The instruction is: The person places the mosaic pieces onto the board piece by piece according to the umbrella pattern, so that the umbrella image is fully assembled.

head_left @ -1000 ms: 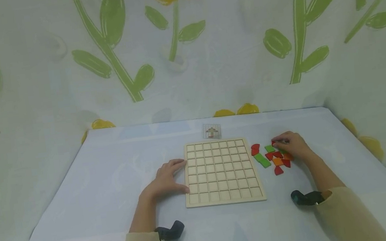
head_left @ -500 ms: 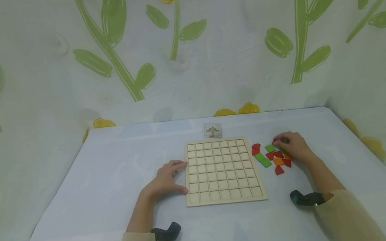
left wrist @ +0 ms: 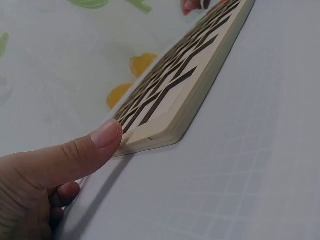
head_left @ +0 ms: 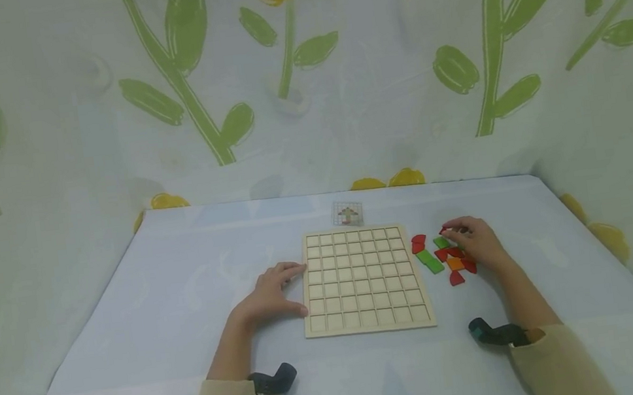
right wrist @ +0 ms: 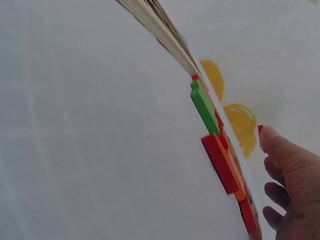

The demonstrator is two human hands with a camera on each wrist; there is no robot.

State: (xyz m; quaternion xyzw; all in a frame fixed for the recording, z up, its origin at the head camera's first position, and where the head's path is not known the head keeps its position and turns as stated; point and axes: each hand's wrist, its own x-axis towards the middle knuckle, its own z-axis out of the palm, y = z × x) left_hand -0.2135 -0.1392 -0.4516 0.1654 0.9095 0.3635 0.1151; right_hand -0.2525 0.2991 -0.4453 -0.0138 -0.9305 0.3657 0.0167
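Observation:
A square wooden grid board (head_left: 353,275) lies flat on the table, its cells bare. My left hand (head_left: 268,294) rests along its left edge, thumb and fingers spread apart; the left wrist view shows the thumb (left wrist: 97,142) at a corner of the board. To the right of the board, my right hand (head_left: 478,243) pinches a small red piece (right wrist: 260,128) between thumb and fingertips, raised above the other pieces. Under and beside that hand lie loose red pieces (head_left: 456,278), green square pieces (head_left: 430,261) and an orange piece (head_left: 455,263). The hand covers part of this group.
A small clear card (head_left: 347,213) with a gridded picture lies behind the board. Two red pieces (head_left: 419,243) sit near the board's right edge. A wall with a flower print stands behind the white table (head_left: 192,344). Each wrist wears a black camera.
My right hand has shifted slightly left, lifting the red piece away from the far side of the pile. The left hand stays at the board's edge.

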